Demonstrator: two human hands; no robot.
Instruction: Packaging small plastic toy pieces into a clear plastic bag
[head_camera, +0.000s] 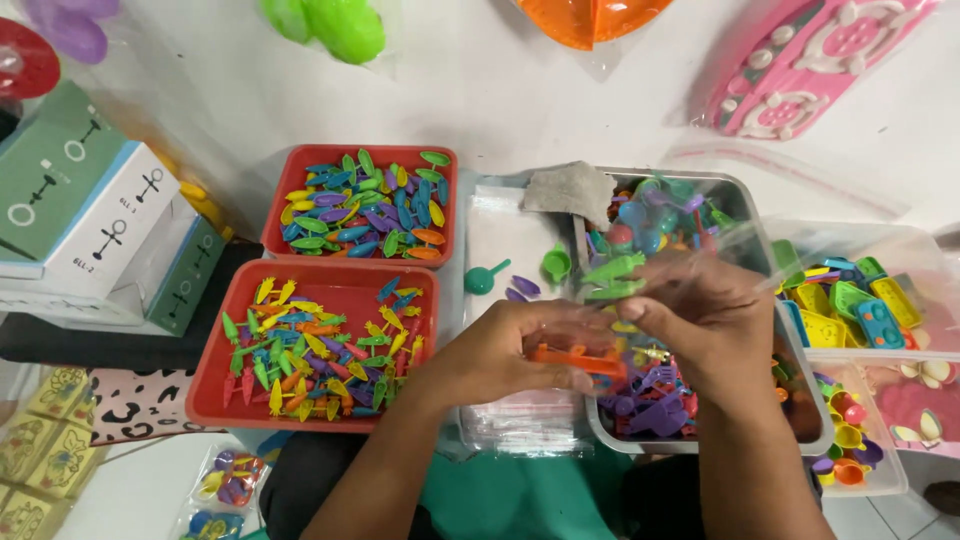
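Note:
My left hand (505, 350) pinches an orange plastic toy piece (578, 358) over a stack of clear bags (520, 420). My right hand (700, 320) holds a clear plastic bag (690, 225) with small coloured toy pieces inside, its fingertips meeting the orange piece. Both hands hover above a grey bin (745, 190) filled with mixed small plastic toys, purple ones (650, 410) nearest me.
Two red trays hold small coloured plastic pieces: leaf shapes (365, 205) at the back, carrot-like shapes (315, 350) in front. Clear tubs of toy cars (850, 300) and cups (845, 440) stand to the right. Boxes (90, 210) are stacked at the left. A green scoop (484, 277) lies on the bags.

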